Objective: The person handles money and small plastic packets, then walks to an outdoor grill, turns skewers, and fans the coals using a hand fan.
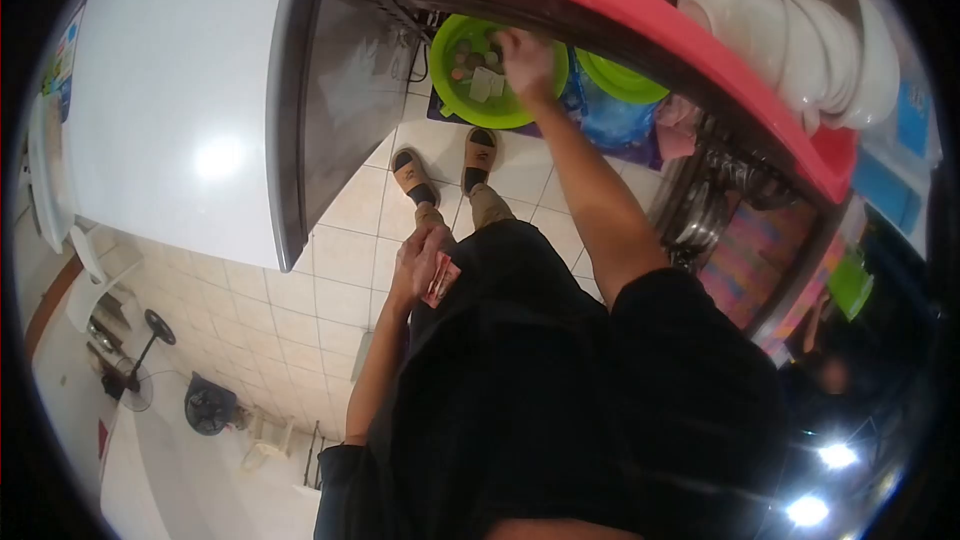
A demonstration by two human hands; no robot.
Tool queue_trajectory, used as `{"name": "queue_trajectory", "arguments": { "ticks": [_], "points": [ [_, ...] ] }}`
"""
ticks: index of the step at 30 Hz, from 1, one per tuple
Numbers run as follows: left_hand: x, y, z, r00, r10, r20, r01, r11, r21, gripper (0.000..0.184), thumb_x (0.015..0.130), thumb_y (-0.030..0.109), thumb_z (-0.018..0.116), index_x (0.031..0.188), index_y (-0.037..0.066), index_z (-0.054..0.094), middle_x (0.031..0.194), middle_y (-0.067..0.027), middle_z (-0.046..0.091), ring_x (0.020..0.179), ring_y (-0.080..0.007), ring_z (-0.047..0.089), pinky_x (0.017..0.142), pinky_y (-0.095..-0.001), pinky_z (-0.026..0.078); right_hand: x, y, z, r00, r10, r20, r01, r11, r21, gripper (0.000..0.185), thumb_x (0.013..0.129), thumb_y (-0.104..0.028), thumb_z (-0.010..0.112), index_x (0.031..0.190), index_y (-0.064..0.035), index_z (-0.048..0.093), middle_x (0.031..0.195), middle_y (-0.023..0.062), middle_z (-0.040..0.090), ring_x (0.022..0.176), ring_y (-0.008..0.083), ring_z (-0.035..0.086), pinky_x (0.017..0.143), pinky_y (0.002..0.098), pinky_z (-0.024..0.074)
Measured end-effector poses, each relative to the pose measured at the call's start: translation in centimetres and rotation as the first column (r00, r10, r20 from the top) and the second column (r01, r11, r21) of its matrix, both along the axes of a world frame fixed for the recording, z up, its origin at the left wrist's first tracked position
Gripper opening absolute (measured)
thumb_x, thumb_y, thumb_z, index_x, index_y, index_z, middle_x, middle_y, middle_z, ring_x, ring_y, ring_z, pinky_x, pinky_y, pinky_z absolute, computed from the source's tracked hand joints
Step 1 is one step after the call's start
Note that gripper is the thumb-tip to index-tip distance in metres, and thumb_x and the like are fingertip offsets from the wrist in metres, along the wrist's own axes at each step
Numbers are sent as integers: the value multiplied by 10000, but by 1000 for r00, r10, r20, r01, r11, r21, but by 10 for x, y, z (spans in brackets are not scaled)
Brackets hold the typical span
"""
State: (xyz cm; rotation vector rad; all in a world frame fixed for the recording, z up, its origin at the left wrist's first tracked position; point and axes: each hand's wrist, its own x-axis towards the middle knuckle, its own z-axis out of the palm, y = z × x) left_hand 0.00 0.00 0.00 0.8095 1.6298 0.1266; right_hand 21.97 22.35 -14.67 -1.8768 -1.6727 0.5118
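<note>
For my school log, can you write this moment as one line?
left hand: holds small reddish item | right hand: blurred, at green basin | in basin: small round things, pale flat pieces

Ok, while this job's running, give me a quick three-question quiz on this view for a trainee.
1. Which hand is at the green basin with small items in it?
2. True or false: the left hand holds a small reddish item.
3. The stacked bowls at the picture's upper right are: a) blue, b) white, c) green.

Key: 1. The right hand. 2. True. 3. b.
</note>
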Motion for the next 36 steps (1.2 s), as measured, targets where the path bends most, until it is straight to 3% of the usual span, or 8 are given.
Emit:
{"name": "queue_trajectory", "arguments": {
  "ticks": [9, 13, 14, 15, 21, 31, 33, 36],
  "points": [
    [15, -11, -10, 998, 10, 69, -6, 999, -50, 384, 906, 358, 456, 1072, 46, 606, 909, -162, 638, 866, -273, 608, 781, -342, 453, 89, -64, 98, 167, -402, -900, 40, 915, -401, 229, 918, -221, 532, 972, -7, 594, 797, 47, 601, 824, 148, 615, 669, 298, 504],
    [17, -11, -10, 996, 26, 81, -25, 999, -21, 387, 910, 365, 452, 1073, 48, 603, 937, -169, 637, 897, -294, 606, 800, -352, 449, 69, -47, 85, 865, -351, -359, 110, 830, -547, 231, 895, -252, 527, 973, -50, 607, 751, 115, 638, 751, 233, 625, 684, 382, 501],
    [16, -12, -10, 997, 19, 78, -17, 1000, -22, 385, 912, 367, 451, 1072, 52, 604, 947, -172, 637, 908, -305, 605, 805, -358, 448, 66, -43, 54, 996, 68, -57, -78, 978, -193, 227, 893, -237, 509, 977, -56, 616, 772, 125, 627, 741, 253, 609, 689, 388, 501],
    [16, -13, -9, 997, 18, 75, -16, 1000, -24, 385, 912, 367, 451, 1072, 52, 604, 947, -172, 637, 908, -305, 605, 805, -358, 448, 62, -37, 30, 859, 344, 378, -401, 912, 81, 229, 890, -223, 491, 981, -62, 625, 793, 135, 616, 732, 273, 594, 694, 394, 501],
    [11, -16, -10, 999, -15, 41, 16, 1000, -22, 365, 912, 357, 445, 1071, 71, 607, 978, -169, 635, 942, -333, 599, 822, -366, 446, 27, 12, 2, 923, 259, 284, -49, 813, -581, 307, 871, -256, 463, 910, -36, 673, 969, 206, 643, 922, 364, 620, 819, 450, 491],
    [12, -4, 5, 999, -38, 21, 39, 998, -49, 371, 913, 352, 439, 1064, 55, 603, 993, -157, 632, 935, -336, 601, 817, -370, 449, 66, 18, 27, 779, 516, 356, -445, 855, -265, 287, 888, -272, 498, 979, -31, 624, 858, 178, 650, 823, 345, 630, 764, 439, 501],
    [10, -5, 4, 1000, -15, 22, 16, 998, -55, 374, 911, 353, 441, 1063, 52, 602, 993, -157, 631, 932, -337, 601, 816, -370, 449, 80, 13, 65, 759, -248, -602, -281, 710, -646, 270, 880, -301, 557, 963, -48, 600, 759, 80, 621, 732, 245, 619, 705, 385, 504],
    [10, -5, 3, 999, -23, 31, 25, 998, -64, 375, 910, 353, 445, 1067, 50, 599, 987, -160, 633, 936, -340, 602, 821, -371, 450, 79, -4, 87, 370, -313, -875, -282, 859, -427, 282, 885, -326, 572, 944, -51, 596, 724, 5, 562, 715, 158, 591, 687, 329, 498]
  ]
}}
